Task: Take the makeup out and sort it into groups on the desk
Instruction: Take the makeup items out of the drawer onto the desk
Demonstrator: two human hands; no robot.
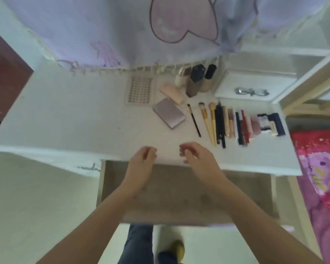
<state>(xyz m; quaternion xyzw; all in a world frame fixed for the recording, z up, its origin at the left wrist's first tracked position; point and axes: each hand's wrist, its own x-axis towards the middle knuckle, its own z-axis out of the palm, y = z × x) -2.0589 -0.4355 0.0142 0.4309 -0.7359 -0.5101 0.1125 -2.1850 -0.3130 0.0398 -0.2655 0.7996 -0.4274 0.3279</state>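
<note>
At the near edge of the white desk [65,115] I see both hands hovering side by side, a little apart from each other, above the open drawer [171,197] that juts out below. My left hand [141,159] has its fingers loosely curled and holds nothing; my right hand [196,157] is the same, fingers bent inward and relaxed, nothing between them. Neither touches any makeup.

The makeup lies in groups toward the desk's far right corner. At the back edge stand the bottles [195,80], close together and upright. Just in front of them a pale pink tube [171,92] lies on its side, with a lash tray [139,90] to its left and a mauve compact [169,115] nearer me. Right of the compact the brushes [206,121] lie in a row, handles toward the near edge, then a tight row of pencils and sticks [231,124], then a pink sponge [255,126] and a dark blue box [272,123] by the right edge. A white box with a silver bow handle [253,86] sits in the far right corner. A printed curtain [141,31] hangs behind the desk.
</note>
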